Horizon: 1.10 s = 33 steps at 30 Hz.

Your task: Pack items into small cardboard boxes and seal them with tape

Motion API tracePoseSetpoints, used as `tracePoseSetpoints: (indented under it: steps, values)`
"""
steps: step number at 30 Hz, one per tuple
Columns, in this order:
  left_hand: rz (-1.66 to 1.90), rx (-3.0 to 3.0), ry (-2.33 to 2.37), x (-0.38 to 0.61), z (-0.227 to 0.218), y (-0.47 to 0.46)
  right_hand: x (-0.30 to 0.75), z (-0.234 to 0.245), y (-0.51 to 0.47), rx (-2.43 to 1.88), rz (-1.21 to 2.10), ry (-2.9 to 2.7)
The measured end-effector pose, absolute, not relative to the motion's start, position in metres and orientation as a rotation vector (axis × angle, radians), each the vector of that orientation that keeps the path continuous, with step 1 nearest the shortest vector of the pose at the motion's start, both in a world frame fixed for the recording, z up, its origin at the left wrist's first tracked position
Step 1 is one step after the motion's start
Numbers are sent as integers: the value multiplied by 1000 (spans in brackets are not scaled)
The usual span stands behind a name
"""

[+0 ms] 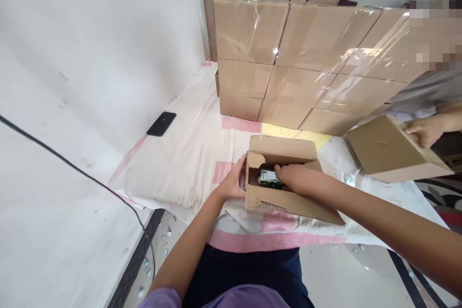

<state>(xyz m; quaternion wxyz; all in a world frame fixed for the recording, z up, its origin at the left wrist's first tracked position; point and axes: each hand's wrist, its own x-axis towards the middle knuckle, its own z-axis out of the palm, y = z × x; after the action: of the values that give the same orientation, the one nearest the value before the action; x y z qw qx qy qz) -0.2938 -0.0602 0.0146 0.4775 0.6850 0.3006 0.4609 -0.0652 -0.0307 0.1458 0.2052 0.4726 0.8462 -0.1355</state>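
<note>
An open cardboard box (265, 196) sits on the cloth-covered table in front of me, its long flaps folded outward. My left hand (233, 182) grips the box's left end, thumb at the upper edge and fingers around the side. Reaching in from the right, my right hand (291, 178) is inside the box, its fingers closed on the right end of a small dark-and-white package (267, 177) with green on its label. Most of these fingers are hidden by the hand itself and the box wall.
Taped cardboard boxes (299, 72) form a stacked wall behind. A black phone (161, 124) lies left on the pale cloth (180, 168). At right, a co-worker's hand (426, 130) holds another carton (390, 147). A black cable (83, 172) hangs along the left wall.
</note>
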Motion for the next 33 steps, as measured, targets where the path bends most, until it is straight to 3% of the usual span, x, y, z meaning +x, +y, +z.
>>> tracePoseSetpoints:
  steps: [9,12,15,19,23,27,33]
  values:
    - [1045,1711,773,-297,9,-53,-70,110,-20,1208,-333,2214]
    - [1052,1720,796,-297,7,-53,-84,123,-16,1145,-294,2237]
    - [1051,1736,813,-297,5,-54,-78,154,-18,1188,-461,2384]
    - [1079,1781,797,-299,2,-57,-24,186,-45,1698,-805,2940]
    - [1253,1989,808,-302,8,-63,34,151,-90,2691,-794,3216]
    - [1411,2091,850,-294,28,-70,43,87,-120,2620,-1361,2959]
    - [1684,1549,1025,-256,60,-82,24,60,-126,2814,-1366,3011]
